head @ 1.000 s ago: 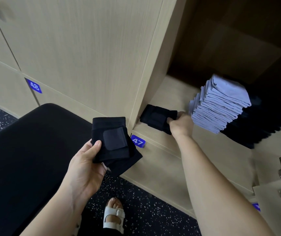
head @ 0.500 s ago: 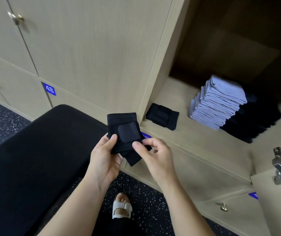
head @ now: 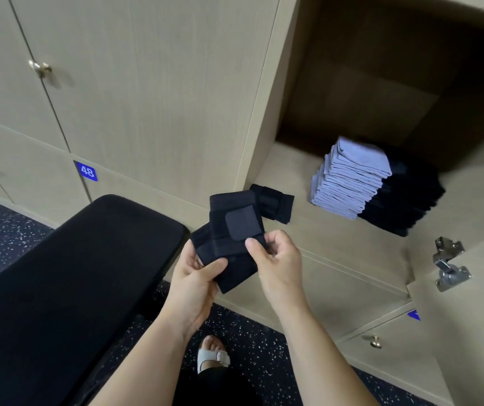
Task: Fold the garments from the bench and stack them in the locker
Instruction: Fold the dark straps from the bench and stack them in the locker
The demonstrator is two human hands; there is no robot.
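A folded black garment with a strap patch [head: 235, 227] is held up between both hands, in front of the open locker's lower edge. My left hand [head: 198, 281] grips its lower left corner from beneath, thumb on top. My right hand [head: 276, 259] pinches its right edge. Another folded black piece [head: 274, 203] lies on the locker shelf [head: 337, 244] near the left wall. Further in stands a stack of folded pale lavender garments [head: 349, 180], with a dark stack [head: 405, 200] beside it on the right.
The black padded bench [head: 68, 273] fills the lower left. Closed locker doors with brass knobs [head: 40, 68] and a blue label 48 [head: 86, 171] run along the left. The open locker door with its metal hinge [head: 449, 265] stands at right. My sandalled foot [head: 213, 354] is on the speckled floor.
My right hand left the black piece on the shelf, came back and took the right edge of the garment in my left hand. Both hands lifted it nearer the locker.
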